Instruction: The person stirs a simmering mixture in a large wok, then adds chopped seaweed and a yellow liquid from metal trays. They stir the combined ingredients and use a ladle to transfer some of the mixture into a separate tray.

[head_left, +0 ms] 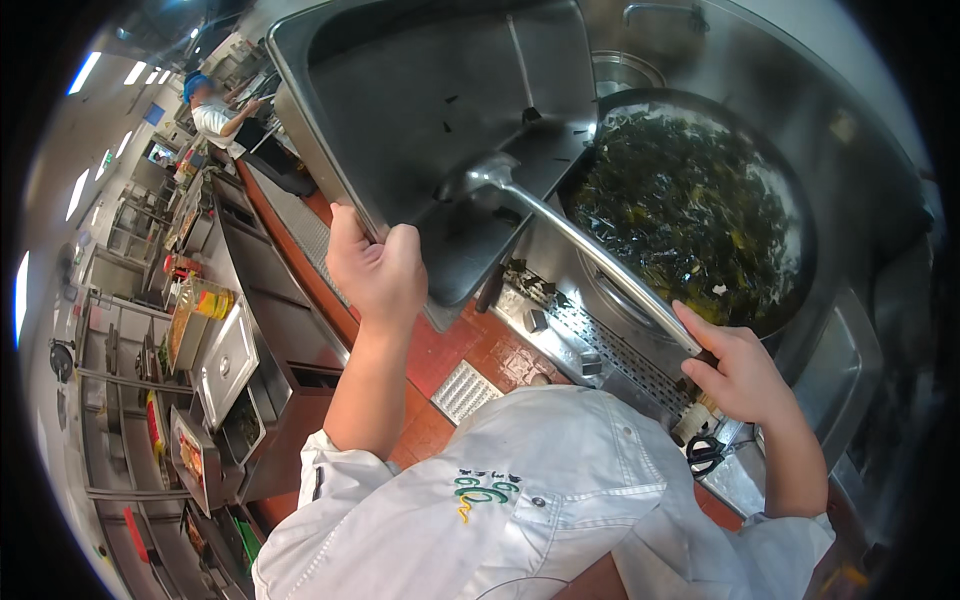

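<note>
My left hand (378, 265) is closed around the near-left rim of a deep rectangular metal pan (400, 110), which is tilted toward the stove. Only dark leafy scraps cling to its inside. In my right hand (745, 368) is the end of a long-handled steel ladle (600, 255); its bowl rests in or just over the pan, and I cannot tell whether they touch. Right of the pan sits a big round wok (806, 270). Dark green leafy strips, perhaps seaweed, float in its liquid (690, 210).
A perforated drain strip (640, 375) with leaf bits runs along the stove's front. Black-handled scissors (706, 455) lie near my right forearm. A lidded metal pan (228, 365) and a yellow-labelled container (213, 303) stand on the left counter. Further off, a person (215, 120) in a blue cap stands at the same line.
</note>
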Demonstrator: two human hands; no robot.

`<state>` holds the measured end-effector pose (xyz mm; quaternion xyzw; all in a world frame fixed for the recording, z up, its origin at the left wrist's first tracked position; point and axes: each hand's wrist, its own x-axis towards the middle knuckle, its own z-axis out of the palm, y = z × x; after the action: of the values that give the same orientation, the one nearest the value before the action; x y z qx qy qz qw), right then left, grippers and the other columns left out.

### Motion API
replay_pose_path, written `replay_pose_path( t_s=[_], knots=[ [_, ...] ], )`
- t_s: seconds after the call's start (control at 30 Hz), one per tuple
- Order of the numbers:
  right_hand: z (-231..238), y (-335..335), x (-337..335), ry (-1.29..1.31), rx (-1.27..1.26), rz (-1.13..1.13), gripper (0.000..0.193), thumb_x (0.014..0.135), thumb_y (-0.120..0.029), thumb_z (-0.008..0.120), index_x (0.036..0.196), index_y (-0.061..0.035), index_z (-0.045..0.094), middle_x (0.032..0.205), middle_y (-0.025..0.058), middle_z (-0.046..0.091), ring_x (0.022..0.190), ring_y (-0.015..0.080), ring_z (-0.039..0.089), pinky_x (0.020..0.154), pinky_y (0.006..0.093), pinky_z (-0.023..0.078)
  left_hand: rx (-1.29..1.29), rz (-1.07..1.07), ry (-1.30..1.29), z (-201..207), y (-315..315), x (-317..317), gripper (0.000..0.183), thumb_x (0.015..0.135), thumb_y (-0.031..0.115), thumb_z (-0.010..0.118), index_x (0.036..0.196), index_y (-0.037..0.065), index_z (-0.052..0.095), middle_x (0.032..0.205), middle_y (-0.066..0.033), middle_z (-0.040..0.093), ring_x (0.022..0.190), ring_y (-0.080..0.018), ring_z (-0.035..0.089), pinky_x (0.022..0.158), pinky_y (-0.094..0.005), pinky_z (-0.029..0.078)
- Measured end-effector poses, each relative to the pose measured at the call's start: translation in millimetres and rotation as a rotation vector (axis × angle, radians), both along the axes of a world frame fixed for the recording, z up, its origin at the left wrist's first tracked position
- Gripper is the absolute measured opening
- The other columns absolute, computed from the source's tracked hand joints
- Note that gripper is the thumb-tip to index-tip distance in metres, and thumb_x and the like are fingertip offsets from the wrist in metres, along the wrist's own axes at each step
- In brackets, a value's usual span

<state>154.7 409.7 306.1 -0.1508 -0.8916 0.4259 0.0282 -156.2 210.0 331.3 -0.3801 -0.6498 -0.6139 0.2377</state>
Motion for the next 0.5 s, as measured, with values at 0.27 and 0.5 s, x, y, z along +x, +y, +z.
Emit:
replay_pose_path(
  t_s=[0.27,0.5],
  knots=[
    [3.2,-15.5,-11.1,-0.019,0.132,0.020,0.065,0.081,-0.009,0.064,0.143,-0.0063,0.041,0.090,0.0207,0.064,0.079,0.0380,0.062,0.073,0.0423,0.048,0.025,-0.056,-0.044,-5.0,-1.8,-1.8,0.017,0.073,-0.013,0.045,0.079,0.002,0.050,0.069,0.0042,0.047,0.060,-0.0019,0.038,0.074,-0.0238,0.026],
    [26.8,-15.1,5.2,-0.013,0.283,0.022,0.065,0.081,-0.008,0.064,0.142,-0.0065,0.041,0.086,0.0187,0.063,0.079,0.0384,0.062,0.071,0.0439,0.048,0.074,-0.072,-0.080,-10.5,-3.3,-5.1,0.017,0.073,-0.013,0.046,0.079,0.002,0.050,0.069,0.0044,0.047,0.061,-0.0019,0.037,0.075,-0.0237,0.027]
  ],
)
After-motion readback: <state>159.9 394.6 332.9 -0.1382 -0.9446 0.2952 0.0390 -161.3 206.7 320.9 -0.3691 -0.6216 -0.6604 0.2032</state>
